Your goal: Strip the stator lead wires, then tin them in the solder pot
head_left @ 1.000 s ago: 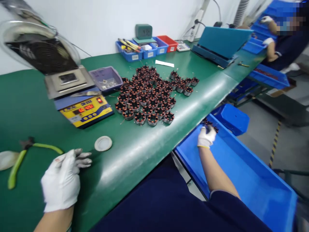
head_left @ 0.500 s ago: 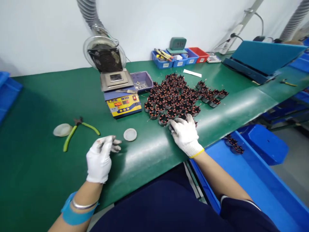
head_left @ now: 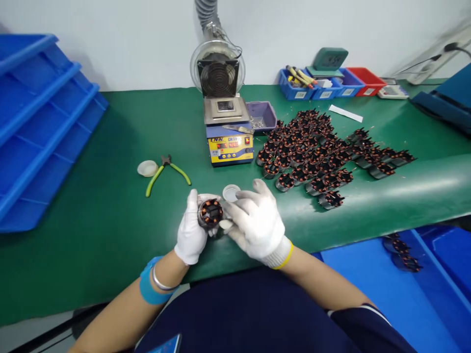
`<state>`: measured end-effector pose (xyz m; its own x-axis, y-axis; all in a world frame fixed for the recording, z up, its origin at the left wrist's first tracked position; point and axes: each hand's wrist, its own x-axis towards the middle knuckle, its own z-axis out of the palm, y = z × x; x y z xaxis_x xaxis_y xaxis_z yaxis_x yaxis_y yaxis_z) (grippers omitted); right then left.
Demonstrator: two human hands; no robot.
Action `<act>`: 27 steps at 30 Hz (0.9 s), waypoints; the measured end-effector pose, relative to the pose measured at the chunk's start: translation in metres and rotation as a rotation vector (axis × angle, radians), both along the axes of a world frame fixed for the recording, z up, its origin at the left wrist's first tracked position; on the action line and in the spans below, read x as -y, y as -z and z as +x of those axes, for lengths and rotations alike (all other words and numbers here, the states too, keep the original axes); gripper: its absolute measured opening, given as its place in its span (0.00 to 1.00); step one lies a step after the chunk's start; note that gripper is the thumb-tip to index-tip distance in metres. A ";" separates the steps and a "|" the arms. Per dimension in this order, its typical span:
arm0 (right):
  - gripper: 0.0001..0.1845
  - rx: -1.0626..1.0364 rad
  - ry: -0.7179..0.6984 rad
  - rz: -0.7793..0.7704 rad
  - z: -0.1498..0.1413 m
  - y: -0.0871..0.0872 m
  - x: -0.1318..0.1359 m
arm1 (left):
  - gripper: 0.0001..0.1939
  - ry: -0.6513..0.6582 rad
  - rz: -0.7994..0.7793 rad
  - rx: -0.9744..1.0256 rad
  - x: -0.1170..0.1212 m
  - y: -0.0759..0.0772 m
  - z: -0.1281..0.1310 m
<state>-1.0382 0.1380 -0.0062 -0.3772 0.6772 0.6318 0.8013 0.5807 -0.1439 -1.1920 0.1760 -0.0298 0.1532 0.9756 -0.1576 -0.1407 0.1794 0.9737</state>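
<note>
My gloved left hand (head_left: pixel 192 234) is closed around a motor stator (head_left: pixel 210 214), a black ring with copper windings, its open end turned up. My gloved right hand (head_left: pixel 255 220) is at the stator's right edge with its fingers curled together. Whatever lies between those fingertips is hidden. Just behind my right fingers sits a small white round dish (head_left: pixel 230 193). Green-handled cutting pliers (head_left: pixel 167 169) lie open to the left, beside a whitish shallow cup (head_left: pixel 147 168). A large group of similar stators (head_left: pixel 305 152) stands on the table to the right.
A yellow-and-blue solder pot (head_left: pixel 231 147) stands at the back, under an exhaust hose (head_left: pixel 206 12). Beside it is a purple tray (head_left: pixel 263 115). Stacked blue bins (head_left: pixel 44 127) rise at left. Small blue boxes (head_left: pixel 296 90) and a red box (head_left: pixel 368 81) line the wall.
My right hand has left the stator group and come to my left hand. A stator is now in my left hand, which held none before. The view has turned left.
</note>
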 end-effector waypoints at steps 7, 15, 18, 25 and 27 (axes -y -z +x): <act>0.13 -0.123 -0.092 -0.260 -0.006 -0.004 0.021 | 0.33 -0.197 0.129 -0.060 0.008 0.002 -0.002; 0.13 -0.759 -0.050 -0.465 0.006 -0.006 0.016 | 0.27 0.060 -0.234 0.410 0.002 -0.031 -0.005; 0.14 -0.798 -0.071 -0.459 -0.005 0.004 -0.001 | 0.24 0.089 -0.320 0.467 0.003 -0.035 -0.004; 0.07 -0.732 -0.190 -0.316 -0.008 -0.008 -0.010 | 0.20 0.406 -0.391 0.471 0.001 -0.026 -0.007; 0.05 -0.528 -0.163 -0.269 0.001 -0.014 -0.011 | 0.22 0.585 -0.469 0.431 -0.001 -0.022 -0.009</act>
